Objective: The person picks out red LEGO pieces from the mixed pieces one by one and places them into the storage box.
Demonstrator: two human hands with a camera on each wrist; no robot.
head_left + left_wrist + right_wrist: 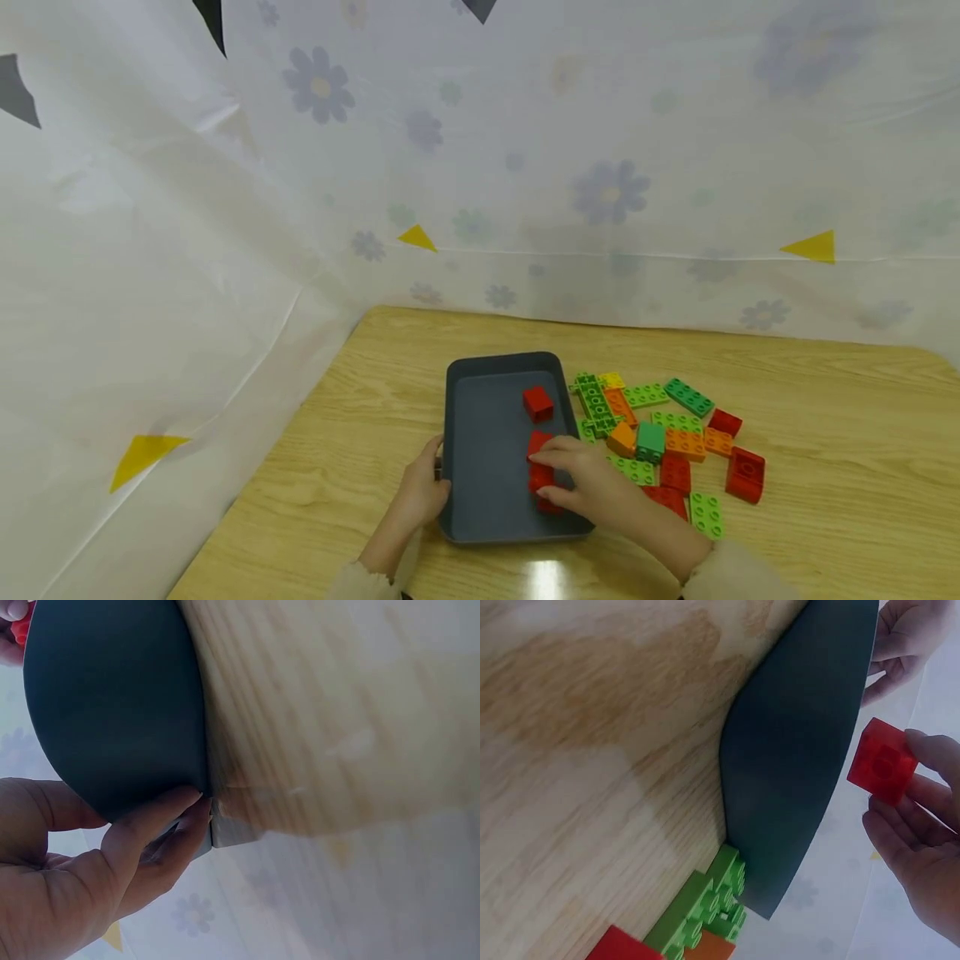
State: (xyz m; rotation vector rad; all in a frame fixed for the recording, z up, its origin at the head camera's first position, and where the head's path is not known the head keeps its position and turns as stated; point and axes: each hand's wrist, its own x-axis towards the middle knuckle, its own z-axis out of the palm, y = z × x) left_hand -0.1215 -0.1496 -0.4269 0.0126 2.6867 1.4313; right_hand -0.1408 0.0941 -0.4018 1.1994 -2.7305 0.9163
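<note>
A dark grey tray point(491, 450) lies on the table, with a few red bricks along its right side. One red brick point(537, 403) sits apart near the upper right. My left hand point(422, 492) grips the tray's left edge; in the left wrist view the hand point(90, 870) has thumb and fingers at the tray's wall point(120, 697). Over the tray's right side, my right hand point(592, 483) pinches a red brick point(550, 500). The right wrist view shows this red brick point(883, 761) between thumb and fingers of the hand point(930, 825).
Right of the tray lie several loose bricks: a dark green brick point(689, 397), a red arched brick point(746, 475), a light green brick point(707, 514) and orange ones. Some green bricks touch or nearly touch the tray's right wall. A patterned sheet point(525, 167) hangs behind the table point(847, 433).
</note>
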